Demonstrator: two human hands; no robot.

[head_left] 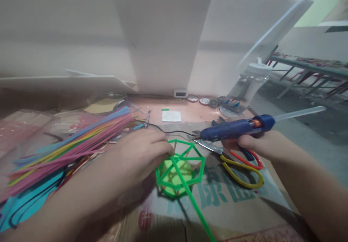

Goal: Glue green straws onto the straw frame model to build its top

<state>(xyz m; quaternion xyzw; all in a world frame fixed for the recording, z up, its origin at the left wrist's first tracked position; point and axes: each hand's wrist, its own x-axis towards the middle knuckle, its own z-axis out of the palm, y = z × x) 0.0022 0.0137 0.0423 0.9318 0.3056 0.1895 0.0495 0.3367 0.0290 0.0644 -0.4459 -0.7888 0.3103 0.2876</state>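
Observation:
My right hand [261, 144] is wrapped around a blue hot glue gun [231, 130], its nozzle pointing left and a clear glue stick [301, 114] jutting from its back. Left of the nozzle, my left hand [143, 147] has its fingertips pinched at the upper left of a small frame of green strips [201, 169] with a yellow-green round base. One long green strip [195, 200] crosses the frame, running from near those fingertips to the bottom edge. Scissors [241, 165] with red and yellow handles lie under the glue gun. My left fingertips are partly hidden.
Bundles of coloured strips [78, 144] lie at the left. Printed paper [225, 205] covers the work surface. At the back are a white square pad [171, 116], a small display [180, 94] and a clear lidded bottle [241, 89]. A black cord [174, 131] runs behind the frame.

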